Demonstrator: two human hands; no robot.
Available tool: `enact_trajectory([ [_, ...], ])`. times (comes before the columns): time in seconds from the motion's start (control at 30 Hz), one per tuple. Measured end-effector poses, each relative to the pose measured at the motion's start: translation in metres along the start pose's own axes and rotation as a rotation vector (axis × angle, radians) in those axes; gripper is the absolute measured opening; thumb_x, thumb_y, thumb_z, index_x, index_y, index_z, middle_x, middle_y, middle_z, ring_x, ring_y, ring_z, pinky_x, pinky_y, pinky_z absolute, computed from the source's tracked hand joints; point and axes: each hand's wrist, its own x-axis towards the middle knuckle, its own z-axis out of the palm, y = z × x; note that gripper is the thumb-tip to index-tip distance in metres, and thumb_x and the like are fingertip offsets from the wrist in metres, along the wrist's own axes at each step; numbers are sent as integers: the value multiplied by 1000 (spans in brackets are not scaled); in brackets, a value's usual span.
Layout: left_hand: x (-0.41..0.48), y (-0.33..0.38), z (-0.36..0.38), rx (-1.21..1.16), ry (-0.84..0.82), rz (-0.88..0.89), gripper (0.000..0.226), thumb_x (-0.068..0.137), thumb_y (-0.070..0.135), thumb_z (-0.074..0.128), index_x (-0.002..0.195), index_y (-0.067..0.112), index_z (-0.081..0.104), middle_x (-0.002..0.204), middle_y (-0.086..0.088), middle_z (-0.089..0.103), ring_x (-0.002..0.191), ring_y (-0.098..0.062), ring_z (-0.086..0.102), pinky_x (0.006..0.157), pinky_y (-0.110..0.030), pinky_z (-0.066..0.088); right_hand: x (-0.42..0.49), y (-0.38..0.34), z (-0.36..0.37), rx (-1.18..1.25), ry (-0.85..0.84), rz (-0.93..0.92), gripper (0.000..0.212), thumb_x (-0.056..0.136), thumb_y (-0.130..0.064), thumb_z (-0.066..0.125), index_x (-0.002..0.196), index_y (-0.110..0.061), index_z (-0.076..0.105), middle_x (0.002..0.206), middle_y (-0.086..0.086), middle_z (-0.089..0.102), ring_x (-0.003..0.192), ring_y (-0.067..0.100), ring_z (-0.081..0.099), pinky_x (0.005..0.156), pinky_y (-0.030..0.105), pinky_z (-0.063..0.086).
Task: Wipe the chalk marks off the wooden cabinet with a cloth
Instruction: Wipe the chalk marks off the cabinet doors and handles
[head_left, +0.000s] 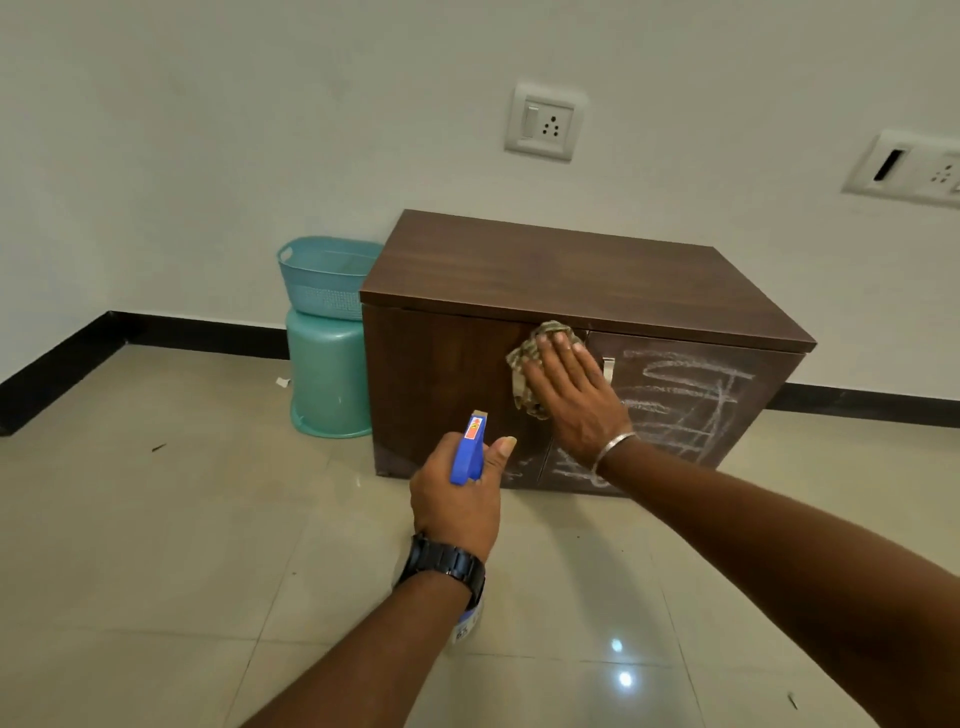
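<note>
Head view: right hand (569, 395), fingers flat, presses one cloth (530, 358) on the cabinet (441, 374), chalk marks (685, 400) just right; left hand (454, 499) grips one spray bottle (470, 449).

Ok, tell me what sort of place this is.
Likely an indoor room, home or office: tiled floor, white wall with a socket plate, and a wooden cabinet beside a teal basket.

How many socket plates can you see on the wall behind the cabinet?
2. One socket plate is on the wall above the wooden cabinet; the second socket plate is further right, cut off by the frame edge. Others may lie out of view.
</note>
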Motion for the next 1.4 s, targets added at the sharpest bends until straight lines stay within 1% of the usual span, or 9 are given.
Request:
enact_trajectory([
  [0.33, 3, -2, 8, 22, 4, -31, 44, 74, 60, 68, 84, 17, 62, 64, 4, 46, 60, -17, 46, 67, -57, 61, -26, -6, 59, -426, -334, -623, 85, 99, -33, 51, 159, -19, -8, 169, 10, -8, 157, 30, -3, 117, 53, -22],
  [0.57, 8, -3, 16, 44, 9, -40, 48, 73, 64, 66, 83, 17, 60, 79, -19, 64, 75, -44, 66, 70, -53, 60, 21, -15, 50, -372, -92, -552, 81, 94, -21, 45, 159, -11, -4, 169, 14, 6, 156, 32, 8, 127, 47, 4],
  [0.77, 25, -7, 13, 39, 41, -63, 24, 85, 49, 75, 80, 32, 58, 84, -12, 69, 80, -40, 72, 69, -44, 65, -50, -1, 106, -746, -396, -698, 64, 109, -26, 27, 159, -2, -5, 169, 8, -8, 153, 5, -16, 119, 43, -22],
  [0.87, 32, -14, 6, 75, 67, -13, 25, 85, 49, 72, 80, 29, 58, 81, -15, 67, 77, -40, 70, 65, -40, 63, -26, -10, 94, -625, -425, -1031, 73, 95, -5, 34, 162, -15, 6, 170, 4, -1, 157, 24, -2, 125, 47, -7],
  [0.97, 38, -25, 0, 107, 113, 8, 36, 82, 55, 69, 82, 21, 59, 76, -19, 62, 73, -44, 67, 67, -51, 61, 15, -46, 94, -411, -191, -869, 83, 86, 0, 35, 161, -13, 4, 169, 7, 2, 157, 27, 3, 127, 44, 10],
  [1.13, 41, -36, -1, 77, 151, -26, 30, 74, 64, 68, 78, 35, 60, 76, -17, 66, 72, -44, 66, 67, -51, 61, -46, -40, 170, -219, -423, -468, 92, 101, -58, 26, 153, -2, -25, 170, 6, 3, 157, 22, -4, 123, 25, -15],
  [1.23, 46, -42, -4, 75, 169, -57, 29, 73, 63, 67, 79, 35, 59, 78, -15, 68, 74, -42, 68, 68, -46, 61, -77, -39, 193, -426, -329, -942, 68, 108, -29, 24, 156, -5, -17, 170, 2, -9, 156, 22, -11, 114, 38, -26],
  [1.3, 51, -45, -5, 92, 187, -43, 28, 76, 60, 69, 79, 34, 59, 78, -14, 67, 73, -41, 69, 68, -46, 62, -47, -50, 159, -25, -426, -528, 71, 107, -43, 23, 159, -16, -17, 169, -13, 3, 157, 13, -4, 119, 27, -22],
  [1.4, 56, -50, -8, 119, 196, -28, 31, 81, 54, 72, 80, 26, 58, 73, -14, 63, 64, -34, 62, 61, -40, 58, 9, -97, 140, 10, -513, -853, 74, 102, -31, 47, 162, -20, 6, 170, -5, 8, 157, 22, 1, 125, 35, -12],
])
